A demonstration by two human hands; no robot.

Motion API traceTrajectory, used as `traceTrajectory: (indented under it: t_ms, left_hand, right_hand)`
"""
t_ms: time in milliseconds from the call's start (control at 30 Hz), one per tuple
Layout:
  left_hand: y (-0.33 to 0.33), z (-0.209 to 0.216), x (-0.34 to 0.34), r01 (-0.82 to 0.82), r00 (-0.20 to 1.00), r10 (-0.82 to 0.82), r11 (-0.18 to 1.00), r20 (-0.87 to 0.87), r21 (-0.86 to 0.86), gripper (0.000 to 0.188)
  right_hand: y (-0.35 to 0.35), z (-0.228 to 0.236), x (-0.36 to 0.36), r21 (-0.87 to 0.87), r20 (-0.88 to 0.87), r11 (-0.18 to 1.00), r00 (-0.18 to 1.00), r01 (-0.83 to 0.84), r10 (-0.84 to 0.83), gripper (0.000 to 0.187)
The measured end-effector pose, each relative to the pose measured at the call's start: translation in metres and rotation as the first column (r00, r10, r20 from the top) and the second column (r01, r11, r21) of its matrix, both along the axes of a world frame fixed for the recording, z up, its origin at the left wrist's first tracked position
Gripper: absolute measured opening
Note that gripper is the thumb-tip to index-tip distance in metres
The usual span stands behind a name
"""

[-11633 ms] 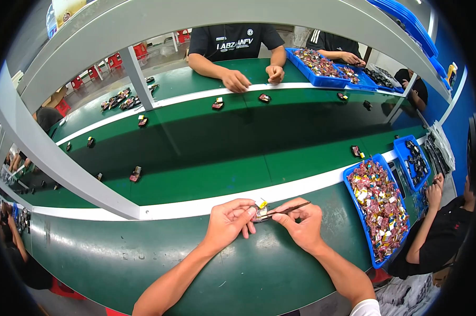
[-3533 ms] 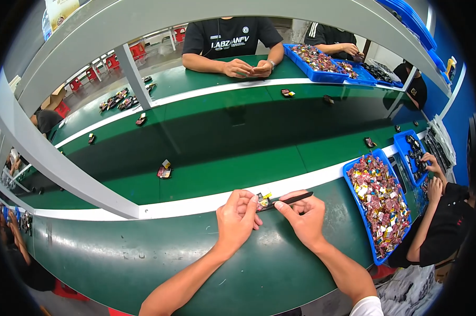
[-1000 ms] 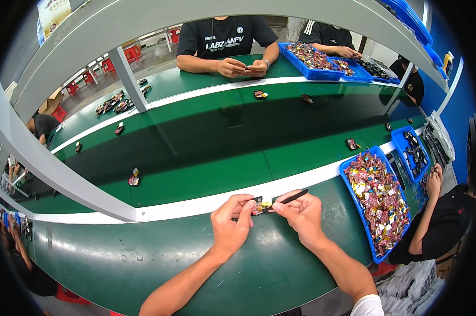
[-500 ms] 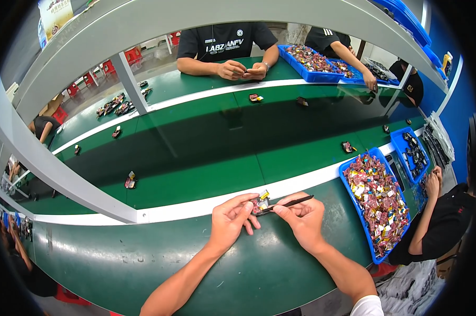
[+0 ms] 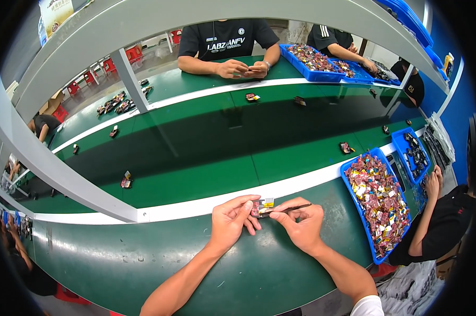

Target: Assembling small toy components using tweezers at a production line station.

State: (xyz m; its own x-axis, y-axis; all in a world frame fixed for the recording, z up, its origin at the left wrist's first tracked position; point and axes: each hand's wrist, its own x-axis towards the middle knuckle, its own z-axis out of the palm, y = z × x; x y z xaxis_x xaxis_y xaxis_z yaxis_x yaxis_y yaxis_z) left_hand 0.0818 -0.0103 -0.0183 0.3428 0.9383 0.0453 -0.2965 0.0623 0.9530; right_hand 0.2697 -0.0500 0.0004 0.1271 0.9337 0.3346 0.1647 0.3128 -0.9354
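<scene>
My left hand (image 5: 231, 220) pinches a small red and yellow part (image 5: 262, 207) over the near green worktop (image 5: 143, 258). My right hand (image 5: 300, 224) grips thin dark tweezers (image 5: 290, 209), their tip touching the part. Both hands meet just short of the white strip (image 5: 196, 207) that edges the green conveyor belt (image 5: 206, 158).
A blue tray (image 5: 377, 203) full of small red and yellow parts lies to my right, a second blue tray (image 5: 414, 154) beyond it. Loose parts (image 5: 126, 180) ride on the belt. A person (image 5: 227, 45) sits across the belt; another person's arm (image 5: 427, 210) reaches in at right. A grey frame beam (image 5: 53, 168) crosses at left.
My hands have stayed at the same spot with the part and tweezers. Loose parts on the belt have drifted, and the person opposite has kept both hands together.
</scene>
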Motion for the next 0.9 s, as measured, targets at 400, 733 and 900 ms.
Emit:
traceTrajectory:
  t_ms: [400,733,900]
  left_hand:
    - [-0.0006,0.0055,0.0016,0.004,1.000,-0.004,1.000,0.015,0.017,0.028]
    - [-0.0018,0.0035,0.0027,-0.019,1.000,0.019,1.000,0.000,-0.006,0.028]
    - [-0.0008,0.0016,0.0028,-0.068,0.998,0.068,0.998,0.018,-0.002,0.028]
  right_hand:
    - [0.0018,0.0008,0.0001,0.148,0.138,0.988,0.988,0.044,-0.065,0.006]
    - [0.0028,0.0056,0.0003,0.005,-0.010,1.000,1.000,0.021,-0.021,0.010]
    - [0.0024,0.0002,0.0016,0.155,0.143,0.988,0.988,0.029,-0.052,0.010]
